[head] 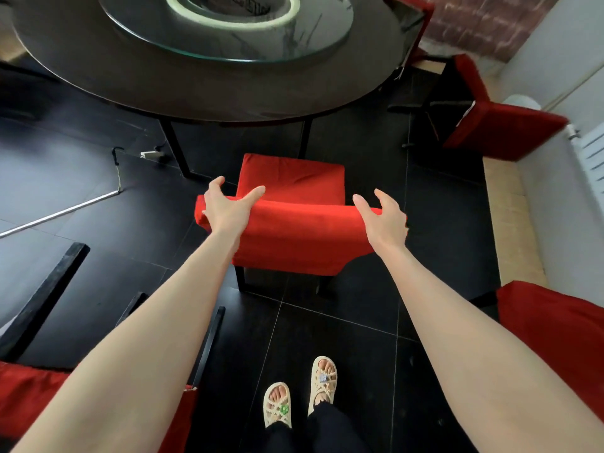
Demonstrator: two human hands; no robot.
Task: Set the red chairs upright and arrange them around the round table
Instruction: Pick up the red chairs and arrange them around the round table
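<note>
1. Head view: an upright chair with a red fabric cover and black legs (294, 204) stands on the dark tiled floor (343, 322), its seat facing the round dark table (196, 89) and lying just short of the table's near edge
2. The left hand (227, 207) sits at the left end of the chair's backrest top, fingers spread and curled open, thumb stretched over the fabric; the palm looks to touch the cover, but the hand is not closed around it
3. The right hand (384, 219) is at the right end of the same backrest, equally open, fingers arched above the edge; whether it touches the cloth I cannot tell
4. A round glass turntable (228, 47) rests on the middle of the table
5. A second red chair (490, 122) lies tipped over on the right, near the pale wall (555, 44)
6. Another red chair (29, 387) lies tipped at lower left, black legs pointing up and away; red fabric of one more (555, 328) shows at the right edge
7. Two feet in cream woven sandals (300, 393) stand behind the upright chair
</note>
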